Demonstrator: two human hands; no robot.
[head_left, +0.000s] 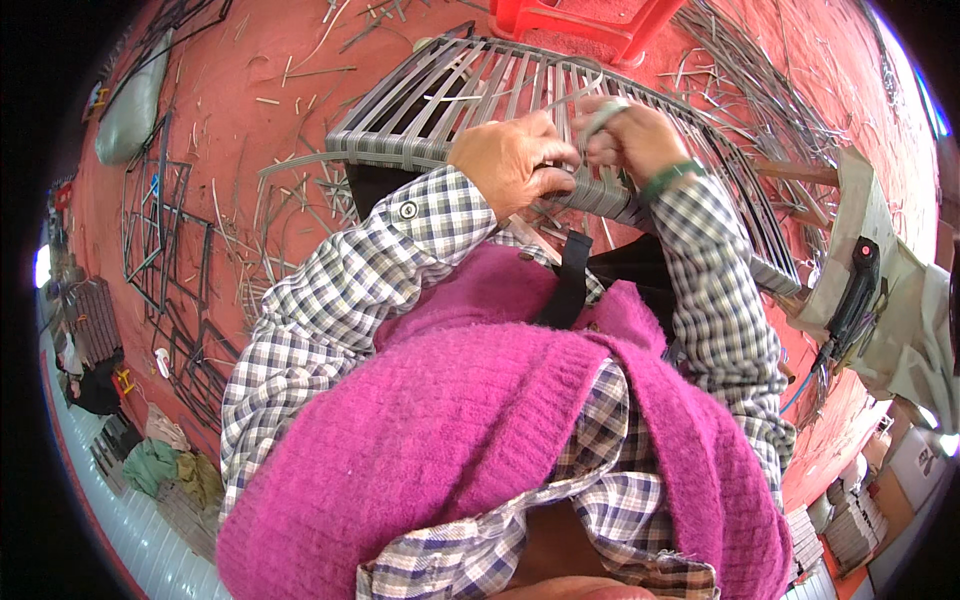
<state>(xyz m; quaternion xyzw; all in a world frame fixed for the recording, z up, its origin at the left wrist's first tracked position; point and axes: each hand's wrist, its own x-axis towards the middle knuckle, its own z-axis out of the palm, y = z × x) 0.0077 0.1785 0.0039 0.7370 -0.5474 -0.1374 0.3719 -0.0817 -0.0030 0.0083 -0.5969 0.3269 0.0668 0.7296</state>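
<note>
A frame strung with flat grey strips (480, 85) lies in front of me, its near edge woven densely. My left hand (515, 158) rests at that woven edge (400, 150), fingers curled and pressed together; what lies between them is hidden. Close beside it, my right hand (637, 142) is raised over the strips with bent fingers closed on a loose grey strip (578, 97). White tape wraps one right finger, and a green band (670, 180) circles that wrist. The fingertips of both hands nearly meet.
A red plastic stool (590, 40) stands beyond the frame. Strip scraps litter the red floor (240, 180), with a heap of long strips (750, 80) at far right. Dark metal frames (160, 220) lie left. A black handheld tool (855, 285) rests on beige cloth (900, 310) at right.
</note>
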